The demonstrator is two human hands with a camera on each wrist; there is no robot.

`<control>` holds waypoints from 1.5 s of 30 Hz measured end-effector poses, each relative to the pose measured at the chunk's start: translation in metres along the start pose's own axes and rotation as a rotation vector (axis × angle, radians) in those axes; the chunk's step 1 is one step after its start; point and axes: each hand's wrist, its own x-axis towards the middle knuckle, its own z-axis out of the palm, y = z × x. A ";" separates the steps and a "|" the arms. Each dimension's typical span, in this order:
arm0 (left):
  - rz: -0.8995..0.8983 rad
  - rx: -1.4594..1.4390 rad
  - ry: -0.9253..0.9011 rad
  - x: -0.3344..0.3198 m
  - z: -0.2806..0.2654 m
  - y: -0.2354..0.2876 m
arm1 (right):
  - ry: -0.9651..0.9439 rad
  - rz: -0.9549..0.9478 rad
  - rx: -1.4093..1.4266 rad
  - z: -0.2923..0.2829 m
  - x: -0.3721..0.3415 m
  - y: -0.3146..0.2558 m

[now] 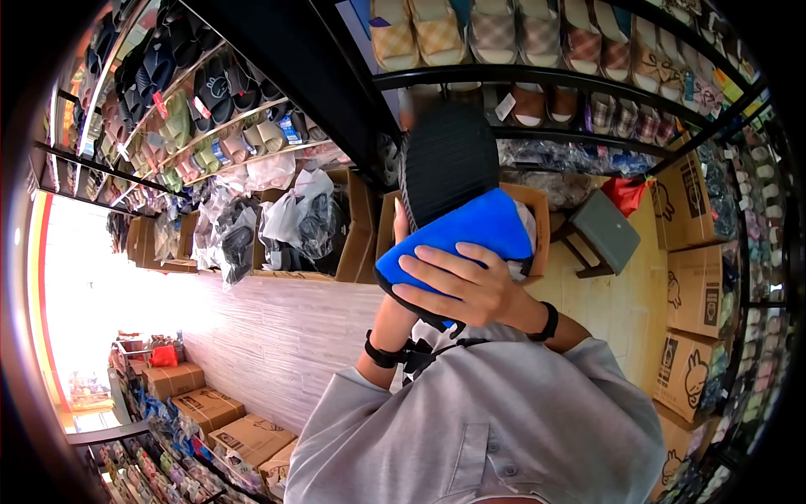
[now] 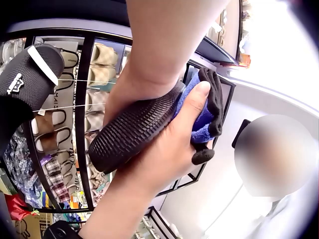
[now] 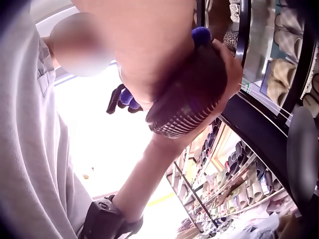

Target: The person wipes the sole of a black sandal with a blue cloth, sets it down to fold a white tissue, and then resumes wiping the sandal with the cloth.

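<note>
A black slipper (image 1: 449,160) with a ridged sole is held up in front of the chest, a black-edged blue cloth (image 1: 495,220) wrapped across its lower part. My left hand (image 1: 401,223), mostly hidden behind, grips the slipper from underneath; its fingers (image 3: 230,69) curl round the sole in the right wrist view. Over the blue cloth lies my right hand (image 1: 466,284), fingers spread across the front. In the left wrist view my right hand (image 2: 167,152) has its thumb on the cloth (image 2: 203,117), beside the slipper's textured surface (image 2: 134,129).
Racks of slippers (image 1: 537,34) rise ahead and at the left. Open cartons (image 1: 357,227) with plastic-wrapped goods stand below them. A grey stool (image 1: 606,231) is at the right, near stacked boxes (image 1: 695,290). More boxes (image 1: 210,409) line the lower left.
</note>
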 end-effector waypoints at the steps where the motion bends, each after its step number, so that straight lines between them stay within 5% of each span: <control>1: -0.024 -0.030 0.002 -0.003 -0.005 -0.004 | 0.002 -0.002 -0.001 0.000 -0.001 -0.001; 9: -0.264 -0.147 0.014 -0.038 -0.054 -0.034 | 0.078 -0.138 -0.048 -0.005 -0.002 -0.013; 12: -0.249 -0.021 0.023 -0.036 -0.065 -0.038 | 0.109 -0.031 -0.052 -0.023 0.005 -0.006; 13: -0.111 0.147 0.007 -0.028 -0.067 -0.044 | 0.122 0.061 -0.061 -0.028 0.006 -0.002; 15: -0.117 -1.185 -0.529 0.009 -0.045 -0.048 | 0.213 0.217 -0.071 -0.030 0.011 0.005; 17: -0.097 -0.103 0.070 -0.001 0.000 -0.008 | 0.254 0.289 -0.069 -0.025 0.013 0.003; 20: -0.276 0.013 0.064 -0.011 -0.046 -0.021 | 0.146 0.088 -0.092 -0.013 0.002 -0.006; 24: -0.338 -0.080 0.051 -0.044 -0.066 -0.017 | 0.118 -0.076 0.007 -0.001 0.003 -0.017; 31: -0.014 0.046 -0.004 -0.010 -0.019 0.020 | 0.394 0.324 0.032 -0.014 0.041 0.018; 40: -0.368 -0.079 -0.057 -0.029 -0.081 0.017 | 0.155 -0.047 -0.024 0.016 0.028 -0.018; 45: -0.306 -0.102 -0.175 0.000 -0.079 0.036 | 0.191 0.245 -0.059 0.022 0.041 -0.012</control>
